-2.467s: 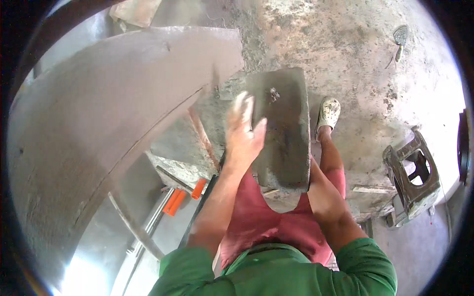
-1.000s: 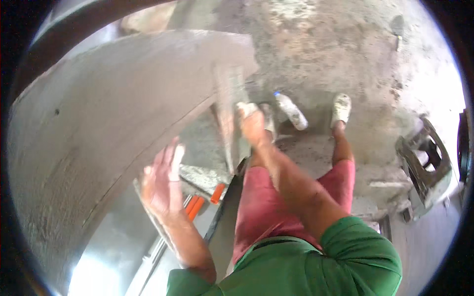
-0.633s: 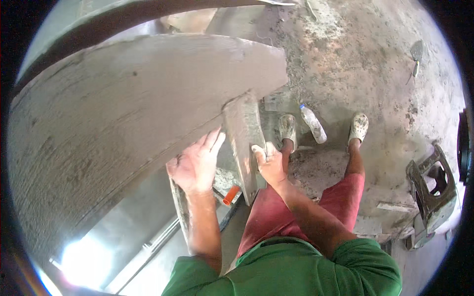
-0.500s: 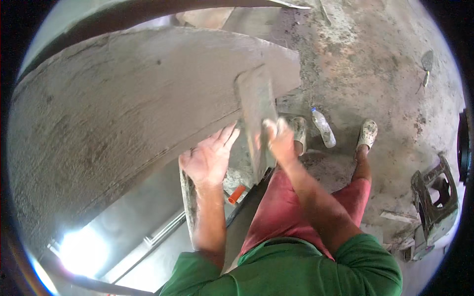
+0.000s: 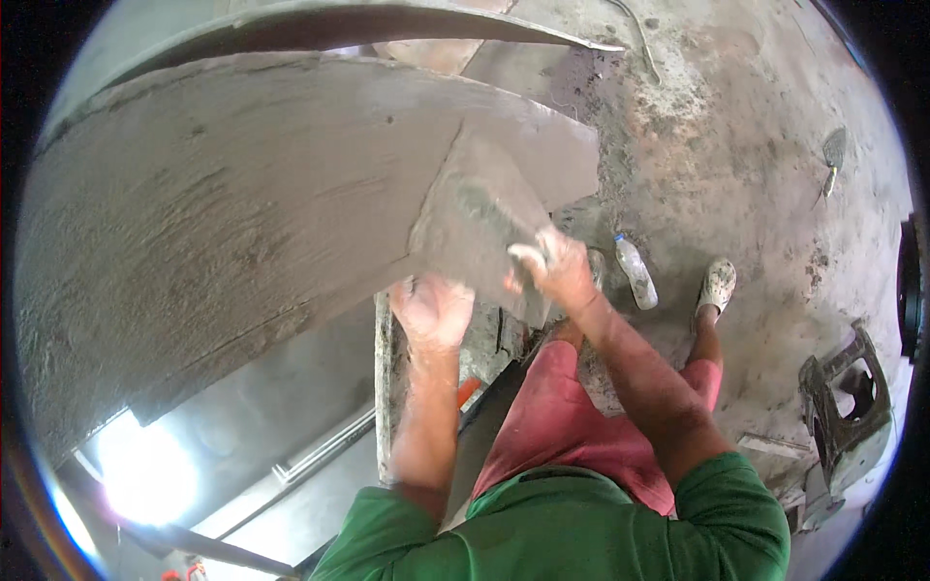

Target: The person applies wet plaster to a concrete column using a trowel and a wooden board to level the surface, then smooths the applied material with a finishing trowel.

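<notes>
A broad wall-like slab of wet grey plaster [image 5: 242, 184] with a curved top edge spans the upper left. Over its right part lies a flat rectangular plastering float [image 5: 484, 198], tilted and slightly smeared by motion. My right hand [image 5: 562, 271] is closed on the float near its lower right side. My left hand [image 5: 433, 312] is raised at the slab's lower edge, right by the float's lower left corner. Its fingers are mostly hidden there, so whether it touches the float or the slab cannot be made out.
A plastic bottle [image 5: 635, 273] lies on the stained floor beside my shoe [image 5: 717, 284]. At far right sits a dirty plastic stool [image 5: 848, 397] on its side. A trowel [image 5: 833, 160] lies at upper right. A bright lamp [image 5: 145, 470] glows at lower left.
The float has turned and swung left over the slab, with its face showing wider. My left hand has moved right and slightly down, and its fingers have gone out of sight. The view has shifted slightly.
</notes>
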Tool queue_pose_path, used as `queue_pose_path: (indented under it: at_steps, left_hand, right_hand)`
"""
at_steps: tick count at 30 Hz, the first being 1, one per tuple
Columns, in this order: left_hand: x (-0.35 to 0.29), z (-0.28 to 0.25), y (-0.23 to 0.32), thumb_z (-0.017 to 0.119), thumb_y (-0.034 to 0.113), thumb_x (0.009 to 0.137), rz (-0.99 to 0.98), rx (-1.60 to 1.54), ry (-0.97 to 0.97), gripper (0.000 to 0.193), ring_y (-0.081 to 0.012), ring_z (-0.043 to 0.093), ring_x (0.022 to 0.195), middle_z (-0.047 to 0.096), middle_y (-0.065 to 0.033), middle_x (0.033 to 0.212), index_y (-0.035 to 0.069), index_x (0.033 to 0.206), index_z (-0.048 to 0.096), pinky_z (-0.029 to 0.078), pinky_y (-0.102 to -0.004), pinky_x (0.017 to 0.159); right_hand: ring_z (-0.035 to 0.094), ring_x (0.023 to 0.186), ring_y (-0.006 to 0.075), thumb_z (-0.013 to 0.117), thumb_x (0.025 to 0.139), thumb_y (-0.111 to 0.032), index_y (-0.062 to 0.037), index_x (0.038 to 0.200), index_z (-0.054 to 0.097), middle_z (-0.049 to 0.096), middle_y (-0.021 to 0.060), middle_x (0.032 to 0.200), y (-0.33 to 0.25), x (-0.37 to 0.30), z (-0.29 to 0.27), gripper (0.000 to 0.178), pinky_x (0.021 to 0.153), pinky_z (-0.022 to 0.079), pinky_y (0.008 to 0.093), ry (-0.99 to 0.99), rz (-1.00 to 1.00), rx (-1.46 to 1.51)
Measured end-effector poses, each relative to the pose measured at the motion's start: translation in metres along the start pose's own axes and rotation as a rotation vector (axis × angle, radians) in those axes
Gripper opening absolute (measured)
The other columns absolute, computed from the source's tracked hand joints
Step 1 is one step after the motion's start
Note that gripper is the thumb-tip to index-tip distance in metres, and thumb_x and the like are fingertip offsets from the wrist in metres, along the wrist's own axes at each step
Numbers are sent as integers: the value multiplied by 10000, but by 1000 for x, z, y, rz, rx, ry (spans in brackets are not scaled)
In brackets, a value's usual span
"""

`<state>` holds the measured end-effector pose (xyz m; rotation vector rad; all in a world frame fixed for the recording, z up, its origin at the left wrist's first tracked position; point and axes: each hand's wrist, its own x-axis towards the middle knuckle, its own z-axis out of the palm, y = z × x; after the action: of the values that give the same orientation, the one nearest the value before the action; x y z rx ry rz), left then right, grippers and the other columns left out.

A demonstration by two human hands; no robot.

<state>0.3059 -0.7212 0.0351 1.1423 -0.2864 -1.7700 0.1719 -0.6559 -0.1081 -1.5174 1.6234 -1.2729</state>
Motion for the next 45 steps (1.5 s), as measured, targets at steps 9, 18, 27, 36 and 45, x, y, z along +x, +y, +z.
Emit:
queue_pose_path:
  at_steps: [9,18,27,36,45]
  left_hand:
    - [-11,6,7,585,418,821,86,-42,106,600,-335,510,1150,547,-149,1276,58,1293,495,373,-524,994]
    - [-13,8,11,705,329,741,-71,-39,-183,625,-333,552,1076,518,-111,1275,83,1271,484,429,-476,949]
    - [-24,11,12,701,270,770,94,-9,-52,549,-308,569,1068,566,-122,1202,27,1221,505,426,-460,959]
    - [-14,-3,12,615,355,867,86,15,-154,601,-284,489,1228,525,-126,1333,21,1341,457,366,-406,1066]
    - [-27,8,12,451,251,965,168,308,-199,407,-255,509,1196,545,-125,1301,8,1287,501,388,-382,1042]
  right_hand:
    - [583,627,339,651,850,-199,-89,883,677,528,150,683,-31,-19,0,118,585,476,422,66,-121,131]
    - [551,640,406,658,884,-255,20,915,579,585,191,730,-71,47,-63,288,583,449,425,429,360,417]
    - [594,643,331,669,849,-240,-16,834,635,534,155,656,-54,-27,-122,227,561,462,426,49,-62,-199]
    - [648,727,338,718,799,-256,-42,903,673,665,178,810,-86,-10,-102,241,619,519,405,48,-38,-181]
    - [634,682,367,738,795,-273,3,846,639,642,189,749,-94,-17,-101,297,603,505,414,39,-5,-102]
